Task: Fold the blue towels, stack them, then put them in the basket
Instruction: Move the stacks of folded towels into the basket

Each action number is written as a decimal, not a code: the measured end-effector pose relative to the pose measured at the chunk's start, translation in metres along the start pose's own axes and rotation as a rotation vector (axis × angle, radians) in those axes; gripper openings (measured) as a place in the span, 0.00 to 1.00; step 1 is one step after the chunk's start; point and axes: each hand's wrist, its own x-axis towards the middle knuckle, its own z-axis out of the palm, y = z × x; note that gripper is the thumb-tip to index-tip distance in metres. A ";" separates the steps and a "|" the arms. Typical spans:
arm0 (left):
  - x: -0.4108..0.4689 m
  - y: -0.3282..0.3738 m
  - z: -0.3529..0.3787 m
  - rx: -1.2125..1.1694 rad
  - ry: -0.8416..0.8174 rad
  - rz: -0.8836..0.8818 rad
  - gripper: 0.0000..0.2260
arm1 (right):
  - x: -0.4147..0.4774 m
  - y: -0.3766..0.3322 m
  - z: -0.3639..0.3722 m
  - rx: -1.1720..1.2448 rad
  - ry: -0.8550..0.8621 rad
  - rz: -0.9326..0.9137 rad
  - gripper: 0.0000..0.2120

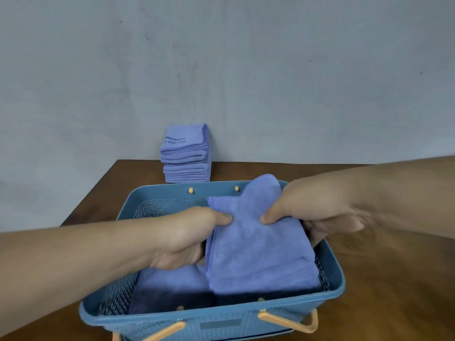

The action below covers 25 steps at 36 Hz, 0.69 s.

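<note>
A stack of folded blue towels (258, 249) hangs over the right half of a blue perforated basket (157, 321). My left hand (187, 237) grips its left edge, thumb on top and fingers underneath. My right hand (310, 207) grips its right side the same way. Another folded blue towel (170, 284) lies inside the basket at the left, partly under my left hand. A tall pile of folded blue towels (186, 156) with printed lettering stands behind the basket against the wall.
The basket sits on a brown wooden table (394, 279) and has orange handles (293, 321) hanging at its near side. A grey wall (221, 70) rises right behind the table. The table's left edge runs close to the basket.
</note>
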 end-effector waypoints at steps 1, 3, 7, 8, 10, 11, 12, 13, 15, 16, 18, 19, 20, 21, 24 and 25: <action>0.004 -0.002 -0.001 0.015 -0.006 0.011 0.17 | 0.003 0.000 0.003 -0.007 0.005 0.024 0.15; 0.010 -0.006 -0.002 0.017 -0.014 0.020 0.17 | 0.009 0.000 0.007 -0.015 0.013 0.066 0.15; 0.015 -0.009 0.000 0.107 0.042 -0.066 0.15 | 0.017 0.000 0.013 -0.015 0.038 0.104 0.14; 0.016 -0.010 0.001 0.132 0.059 -0.084 0.14 | 0.018 0.000 0.014 -0.016 0.044 0.110 0.15; 0.020 -0.012 0.003 0.167 0.081 -0.102 0.12 | 0.021 0.001 0.015 -0.030 0.062 0.121 0.14; 0.022 -0.013 0.003 0.181 0.092 -0.106 0.12 | 0.022 0.001 0.016 -0.044 0.065 0.123 0.13; 0.024 -0.014 0.004 0.195 0.105 -0.108 0.12 | 0.023 0.001 0.018 -0.062 0.065 0.127 0.12; 0.027 -0.015 0.004 0.205 0.116 -0.111 0.12 | 0.024 0.001 0.020 -0.084 0.067 0.133 0.12; 0.030 -0.016 0.003 0.214 0.132 -0.123 0.12 | 0.029 0.002 0.026 -0.128 0.091 0.145 0.12; 0.031 -0.018 0.003 0.221 0.133 -0.131 0.12 | 0.031 0.002 0.029 -0.147 0.105 0.147 0.12; 0.034 -0.021 0.002 0.234 0.115 -0.135 0.11 | 0.034 0.002 0.034 -0.178 0.119 0.133 0.12; 0.036 -0.023 0.002 0.237 0.107 -0.131 0.11 | 0.032 0.001 0.034 -0.198 0.128 0.114 0.10; 0.036 -0.024 0.002 0.236 0.107 -0.130 0.11 | 0.028 -0.002 0.034 -0.238 0.133 0.080 0.07; 0.036 -0.024 0.002 0.230 0.112 -0.130 0.10 | 0.021 -0.007 0.031 -0.315 0.160 0.032 0.02; 0.034 -0.025 0.002 0.195 0.100 -0.126 0.11 | -0.001 -0.025 0.012 -0.764 0.355 -0.145 0.09; 0.033 -0.025 0.002 0.189 0.089 -0.128 0.12 | -0.005 -0.029 0.008 -0.861 0.391 -0.217 0.15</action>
